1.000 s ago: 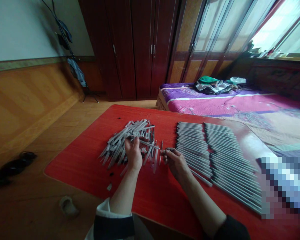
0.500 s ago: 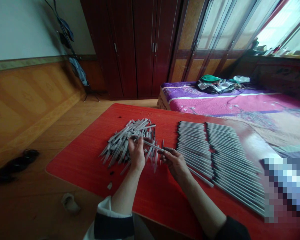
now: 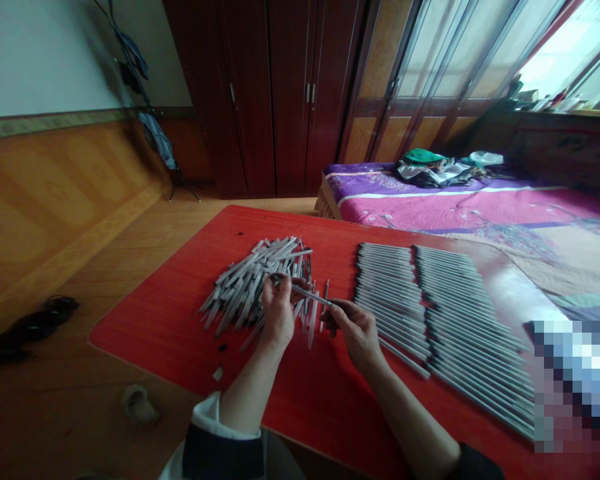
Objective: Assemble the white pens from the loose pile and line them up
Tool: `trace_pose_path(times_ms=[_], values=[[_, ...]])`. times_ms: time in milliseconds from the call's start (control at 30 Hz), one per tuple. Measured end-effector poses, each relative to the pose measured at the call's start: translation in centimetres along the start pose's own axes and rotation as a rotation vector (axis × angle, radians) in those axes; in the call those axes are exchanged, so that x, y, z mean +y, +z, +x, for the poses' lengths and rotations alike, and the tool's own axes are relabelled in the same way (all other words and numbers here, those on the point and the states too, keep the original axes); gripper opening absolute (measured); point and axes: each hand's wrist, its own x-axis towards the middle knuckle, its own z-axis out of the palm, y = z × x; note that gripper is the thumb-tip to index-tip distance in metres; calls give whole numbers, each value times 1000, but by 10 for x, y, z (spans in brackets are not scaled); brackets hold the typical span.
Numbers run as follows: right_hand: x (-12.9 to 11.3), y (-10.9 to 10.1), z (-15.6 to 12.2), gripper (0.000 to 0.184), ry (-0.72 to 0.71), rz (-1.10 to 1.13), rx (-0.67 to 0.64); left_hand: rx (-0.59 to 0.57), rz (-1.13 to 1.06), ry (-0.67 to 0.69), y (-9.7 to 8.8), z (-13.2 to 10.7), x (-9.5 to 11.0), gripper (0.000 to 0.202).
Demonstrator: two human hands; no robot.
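Both hands hold one slim, grey, pen-like tube [image 3: 313, 295] between them, slanting down to the right above the red table. My left hand [image 3: 279, 317] is closed around its left end, thumb on top. My right hand [image 3: 357, 330] pinches its right end between thumb and fingers, which hide the tip. Behind and left of my left hand lies a loose pile of pale tube pieces [image 3: 245, 287], pointing in mixed directions. To the right of my right hand, similar long tubes with black ends lie side by side in two rows, a nearer row [image 3: 387, 287] and a farther row [image 3: 470, 313].
The red table [image 3: 160, 300] carries a small pale scrap [image 3: 218, 373] and a black bit [image 3: 223, 347] near its front left. Beyond it stand a bed [image 3: 430, 207] with clothes [image 3: 435, 167] and a dark wardrobe [image 3: 290, 100]. A slipper [image 3: 140, 405] lies on the floor.
Both hands have shifted slightly to the right with the tube. My right-hand fingers sit a little further along, around its right end. The pile and rows look unchanged.
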Motion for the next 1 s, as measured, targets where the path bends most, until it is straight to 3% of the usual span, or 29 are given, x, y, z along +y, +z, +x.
trace_pose_path(times_ms=[500, 567, 667, 800, 900, 1000], values=[[3, -6, -2, 30, -39, -117, -16, -40, -58, -51, 3, -5, -1, 29], [-1, -8, -1, 30, -77, -229, -50, -49, -71, -46, 3, -4, 0, 28], [-17, -11, -6, 24, -245, -635, -44, -83, -71, -23, 4, -7, 7, 28], [-40, -17, -36, 26, -533, -1088, 0, -162, -48, -15, 17, -32, 18, 25], [-46, -31, -69, 26, -650, -1195, 38, -215, -42, -97, 31, -67, 18, 20], [-41, -64, -100, 21, -693, -1239, 87, -301, 96, -147, 32, -102, 9, 20]])
